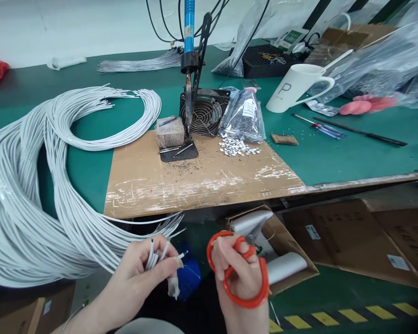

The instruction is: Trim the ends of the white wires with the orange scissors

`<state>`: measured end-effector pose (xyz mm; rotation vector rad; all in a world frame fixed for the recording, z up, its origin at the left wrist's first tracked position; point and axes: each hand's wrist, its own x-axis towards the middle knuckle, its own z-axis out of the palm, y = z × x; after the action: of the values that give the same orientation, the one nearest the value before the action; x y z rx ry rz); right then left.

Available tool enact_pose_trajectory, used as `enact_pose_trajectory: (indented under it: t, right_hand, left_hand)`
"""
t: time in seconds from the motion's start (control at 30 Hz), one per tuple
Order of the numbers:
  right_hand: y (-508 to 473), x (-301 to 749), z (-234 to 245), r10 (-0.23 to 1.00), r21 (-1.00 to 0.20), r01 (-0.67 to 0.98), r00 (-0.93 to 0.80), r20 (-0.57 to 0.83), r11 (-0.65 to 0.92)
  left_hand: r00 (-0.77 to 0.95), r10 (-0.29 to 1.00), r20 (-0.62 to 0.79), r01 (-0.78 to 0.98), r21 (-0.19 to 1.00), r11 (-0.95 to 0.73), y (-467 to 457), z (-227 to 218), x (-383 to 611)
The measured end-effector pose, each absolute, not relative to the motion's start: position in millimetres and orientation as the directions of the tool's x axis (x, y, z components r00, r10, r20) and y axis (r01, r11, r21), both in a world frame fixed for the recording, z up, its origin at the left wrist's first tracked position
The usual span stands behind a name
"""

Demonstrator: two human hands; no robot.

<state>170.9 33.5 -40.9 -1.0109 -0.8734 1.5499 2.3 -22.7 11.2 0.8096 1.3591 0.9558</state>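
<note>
My left hand [139, 273] is closed on the ends of several white cables [155, 257], whose tips poke up between thumb and fingers. A finger of this hand has a whitish wrapping [173, 287]. To the right, my right hand [242, 273] has its fingers curled through the orange loops of a pair of scissors [264, 283]; the blades cannot be made out. The two hands are apart, in front of the bench edge. A large bundle of white cables [80, 227] drapes over the bench edge on the left, close to my left hand.
A soldering iron [188, 41] hangs in a stand above a cardboard sheet [202, 185]. Behind it are a fan [204, 116], a bag of small parts [245, 116] and a loose pile of white pieces [237, 147]. A white mug [289, 90] stands right; an open carton [296, 273] lies below.
</note>
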Motion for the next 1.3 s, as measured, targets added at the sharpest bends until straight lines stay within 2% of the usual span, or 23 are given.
enact_pose_trajectory:
  t: [0.07,0.23,0.37,0.53,0.8,1.3]
  right_hand:
    - [36.2,176.8,-42.2,0.988,-0.945,-0.291,-0.087,-0.127,-0.147]
    - [33.1,185.2,-41.0,0.946,-0.999,0.027,-0.323,-0.028,-0.020]
    - [33.7,185.3,-33.4,0.885,-0.969,0.200,-0.465,0.034,0.143]
    - [37.0,186.4,-25.3,0.809,-0.894,0.336,-0.586,0.049,0.297]
    - [36.8,185.4,-20.1,0.796,-0.849,0.384,-0.601,0.069,0.363]
    - [35.2,183.6,-25.4,0.818,-0.881,0.348,-0.571,0.072,0.320]
  left_hand:
    - [-0.011,0.894,-0.447,-0.164,0.883,0.439,-22.6,11.2,-1.6]
    - [0.069,0.869,-0.491,-0.327,0.812,0.484,-22.4,14.4,-5.1]
    - [0.076,0.863,-0.499,-0.374,0.788,0.489,-24.0,14.9,-5.1]
    - [0.100,0.859,-0.503,-0.353,0.789,0.503,-24.8,15.8,-4.6]
    - [0.070,0.856,-0.512,-0.343,0.793,0.503,-23.9,18.4,-2.5]
    - [0.015,0.838,-0.546,-0.390,0.768,0.507,-24.4,20.6,0.9]
